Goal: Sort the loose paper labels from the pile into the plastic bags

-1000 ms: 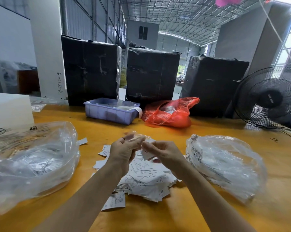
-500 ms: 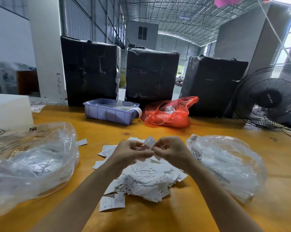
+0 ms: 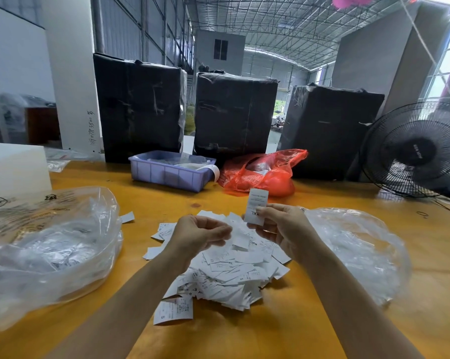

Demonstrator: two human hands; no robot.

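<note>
White paper label (image 3: 256, 206) pinched upright between the right hand's (image 3: 281, 230) thumb and fingers above the label pile (image 3: 226, 270). The left hand (image 3: 196, 235), left of the pile's top, curls its fingers loosely inward, gripping nothing visible.

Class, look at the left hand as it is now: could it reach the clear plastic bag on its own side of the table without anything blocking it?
Probably yes. The left hand hovers over the label pile, and only bare table lies between it and the left bag.

The person is showing two bare forearms, the left hand (image 3: 198, 234) and right hand (image 3: 283, 229) wearing no gloves.
</note>
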